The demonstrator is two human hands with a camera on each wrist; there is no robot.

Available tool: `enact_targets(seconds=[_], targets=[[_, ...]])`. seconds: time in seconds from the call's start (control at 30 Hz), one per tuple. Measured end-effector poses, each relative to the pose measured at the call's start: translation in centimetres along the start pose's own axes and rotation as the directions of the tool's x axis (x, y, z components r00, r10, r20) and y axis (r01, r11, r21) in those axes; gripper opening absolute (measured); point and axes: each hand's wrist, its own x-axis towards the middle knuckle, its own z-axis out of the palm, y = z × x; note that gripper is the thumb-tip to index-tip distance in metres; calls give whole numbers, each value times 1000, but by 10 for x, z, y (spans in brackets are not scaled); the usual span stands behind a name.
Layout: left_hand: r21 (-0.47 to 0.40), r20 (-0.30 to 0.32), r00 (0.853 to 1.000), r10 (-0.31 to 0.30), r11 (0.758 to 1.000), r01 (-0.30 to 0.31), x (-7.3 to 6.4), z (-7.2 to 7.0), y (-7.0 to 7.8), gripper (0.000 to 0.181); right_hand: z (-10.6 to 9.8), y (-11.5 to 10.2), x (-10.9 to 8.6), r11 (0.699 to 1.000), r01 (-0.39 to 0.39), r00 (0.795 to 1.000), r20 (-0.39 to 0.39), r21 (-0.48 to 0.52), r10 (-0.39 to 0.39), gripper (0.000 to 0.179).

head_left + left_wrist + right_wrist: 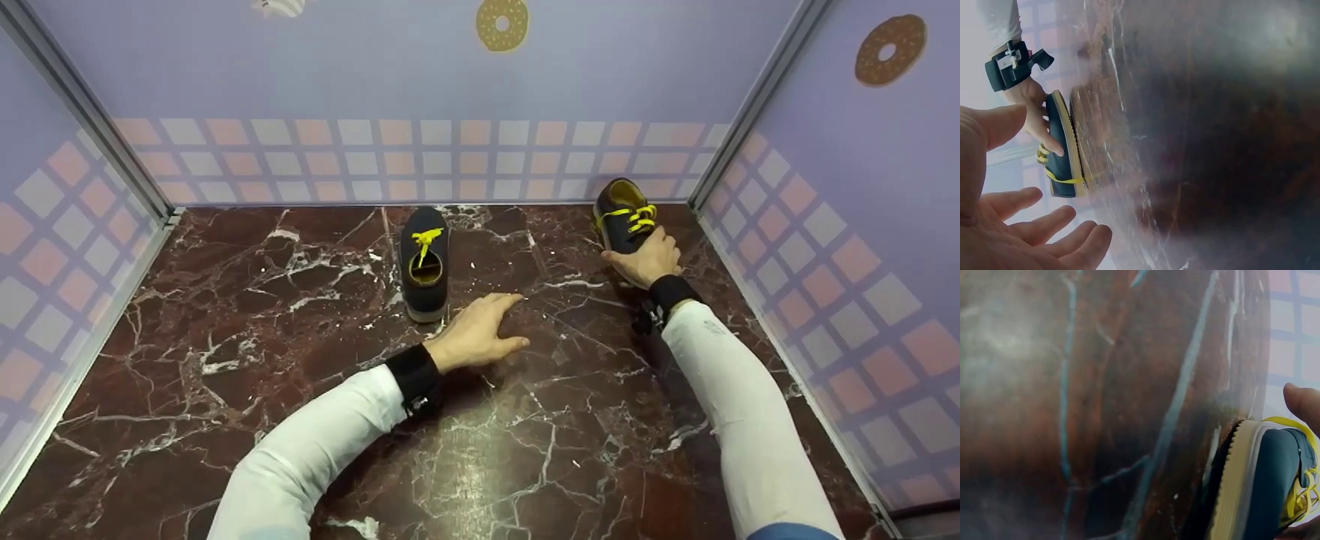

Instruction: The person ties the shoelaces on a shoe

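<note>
Two dark low shoes with yellow laces are on the marbled floor. The left shoe (424, 259) points its toe at the back wall, heel toward me. At the back right, the other shoe (619, 225) faces the opposite way, its opening by the wall. My right hand (649, 259) grips this shoe over its toe part, thumb on one side and fingers on the other. In the right wrist view its pale ridged sole (1230, 489) shows. My left hand (480, 337) hovers beside the left shoe's heel, fingers spread, holding nothing.
A lilac back wall (375, 82) with a checked band closes off the far side. Side walls (885, 187) rise left and right, meeting it at grey metal corner posts (765, 97). The dark red-brown marble floor (225, 315) has white veins and reflects light.
</note>
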Motion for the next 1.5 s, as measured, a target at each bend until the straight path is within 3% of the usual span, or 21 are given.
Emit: enact_targets(seconds=[0.2,0.4,0.8,0.93,1.07,1.23,1.37,1.5], targets=[[87,50,999,-8,996,4,1,1,7,79,5,3,6,1000,-19,1000,2,-24,19,135],[160,39,999,29,986,-35,2,3,8,74,6,6,9,999,-8,1000,-3,-39,8,129],[209,17,1000,26,977,-29,0,2,4,71,4,9,7,998,27,1000,7,-52,-26,129],[290,2,1000,31,957,-30,-2,3,3,69,4,10,8,998,35,999,0,-43,-35,128],[378,-7,997,72,924,-65,-3,5,3,63,5,11,7,998,37,999,1,-43,-37,128],[428,-12,996,90,901,-76,-4,7,2,62,4,12,4,999,38,999,13,-33,-38,126],[423,-5,996,86,903,-76,-2,7,1,63,2,13,1,997,65,998,21,-30,-65,124],[373,9,997,75,925,-73,-1,6,-1,63,1,13,-3,995,99,995,19,-28,-99,120]])
